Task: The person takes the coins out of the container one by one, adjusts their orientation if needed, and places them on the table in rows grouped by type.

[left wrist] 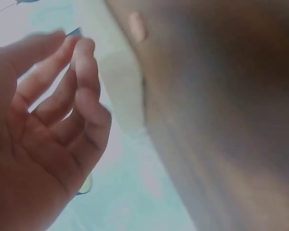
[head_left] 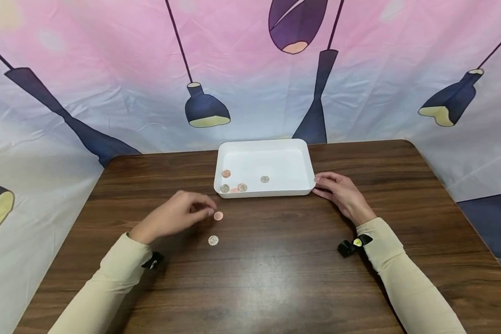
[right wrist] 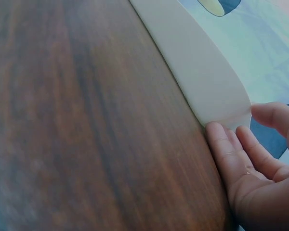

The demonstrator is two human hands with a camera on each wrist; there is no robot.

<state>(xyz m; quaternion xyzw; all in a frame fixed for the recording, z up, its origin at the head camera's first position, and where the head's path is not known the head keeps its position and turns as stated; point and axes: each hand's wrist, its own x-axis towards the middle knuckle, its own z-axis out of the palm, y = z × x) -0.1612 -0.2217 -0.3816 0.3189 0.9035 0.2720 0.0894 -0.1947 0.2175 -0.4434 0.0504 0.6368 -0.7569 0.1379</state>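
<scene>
My left hand [head_left: 176, 214] hovers over the table with bent, relaxed fingers, and nothing shows between thumb and fingertips. Right beside those fingertips lies a copper-coloured coin [head_left: 218, 216], which also appears as a small coin [left wrist: 137, 26] on the wood in the left wrist view. A silver-coloured coin [head_left: 213, 240] lies nearer the front. My right hand [head_left: 343, 195] touches the near right corner of a white tray [head_left: 267, 193], its digits fairly straight. In the right wrist view, one digit meets the rim while other fingertips [right wrist: 216, 129] rest low against the tray's wall.
Inside the tray are several coins, including a copper one [head_left: 226, 174] at the left and a silver one [head_left: 264, 179] near the middle. The dark wooden table [head_left: 275, 260] reaches back to a patterned cloth [head_left: 150, 116] printed with lamps.
</scene>
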